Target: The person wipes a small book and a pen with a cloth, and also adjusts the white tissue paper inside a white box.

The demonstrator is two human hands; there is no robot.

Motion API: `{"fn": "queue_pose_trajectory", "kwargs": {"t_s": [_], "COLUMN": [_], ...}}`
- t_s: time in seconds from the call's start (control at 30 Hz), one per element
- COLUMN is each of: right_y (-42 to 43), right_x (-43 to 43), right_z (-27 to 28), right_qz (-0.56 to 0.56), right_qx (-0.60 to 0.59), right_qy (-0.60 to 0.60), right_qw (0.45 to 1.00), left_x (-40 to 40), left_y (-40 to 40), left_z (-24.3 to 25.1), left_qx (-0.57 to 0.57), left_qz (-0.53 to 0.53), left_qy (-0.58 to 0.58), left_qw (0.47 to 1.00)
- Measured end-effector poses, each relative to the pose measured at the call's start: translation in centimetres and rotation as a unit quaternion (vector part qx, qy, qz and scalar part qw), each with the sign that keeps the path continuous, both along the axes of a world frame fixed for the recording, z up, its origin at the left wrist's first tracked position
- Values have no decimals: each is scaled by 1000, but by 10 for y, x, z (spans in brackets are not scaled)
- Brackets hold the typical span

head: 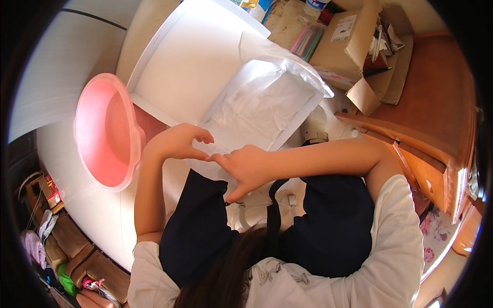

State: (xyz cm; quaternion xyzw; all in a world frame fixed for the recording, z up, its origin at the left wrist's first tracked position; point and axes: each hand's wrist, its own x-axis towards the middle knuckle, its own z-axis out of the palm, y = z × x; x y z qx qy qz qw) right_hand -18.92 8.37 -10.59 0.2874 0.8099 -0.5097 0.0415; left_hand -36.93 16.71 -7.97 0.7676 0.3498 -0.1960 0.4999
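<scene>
My left hand (179, 141) is held above the near edge of a white tray-like board (188, 65), its fingers curved and spread from the thumb. My right hand (246, 165) reaches in from the right, thumb apart, with its fingertips at or close to those of my left hand. Neither hand visibly grips anything. Just beyond them a translucent white plastic sheet or bag (258, 104) lies crumpled over the right part of the board. Whether the fingertips touch the plastic I cannot tell.
A pink plastic basin (111, 134) stands at the left. An open cardboard box (341, 42) with pens sits at the upper right, beside a wooden cabinet (435, 104). A plastic bottle (314, 9) is at the top. Brown cushions (77, 246) lie at the lower left.
</scene>
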Motion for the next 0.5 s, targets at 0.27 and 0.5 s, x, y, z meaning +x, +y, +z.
{"fn": "queue_pose_trajectory", "kwargs": {"t_s": [0.27,0.5], "right_y": [20,50], "right_x": [4,27], "right_z": [-60,-119], "right_qz": [-127,-349], "right_qx": [-124,-342], "right_qy": [-84,-79], "right_qw": [980,869], "left_x": [-3,28], "left_y": [-5,-31], "left_z": [8,-73], "left_qx": [-83,128], "left_qz": [216,26], "left_qy": [-206,-207], "left_qw": [951,970]}}
